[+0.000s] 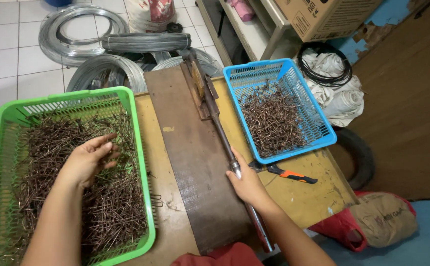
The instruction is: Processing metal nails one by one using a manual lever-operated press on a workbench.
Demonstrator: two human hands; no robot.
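Note:
My left hand (89, 158) rests inside the green basket (136, 148), fingers curled onto the heap of straight rusty wire pieces (111, 207); whether it pinches any piece I cannot tell. My right hand (247, 184) is shut on the long metal lever handle (222, 135) of a bending tool fixed to a dark board (190, 152) on the wooden table. The lever lies lowered along the board. To the right, a blue basket (301, 93) holds a pile of bent rusty wire hooks (274, 120).
Pliers with orange-black grips (286, 173) lie on the table below the blue basket. Coils of grey wire (84, 29) lie on the tiled floor behind. A cardboard box (323, 17), white cloth with black cable (330, 74), a tyre and a sack sit at right.

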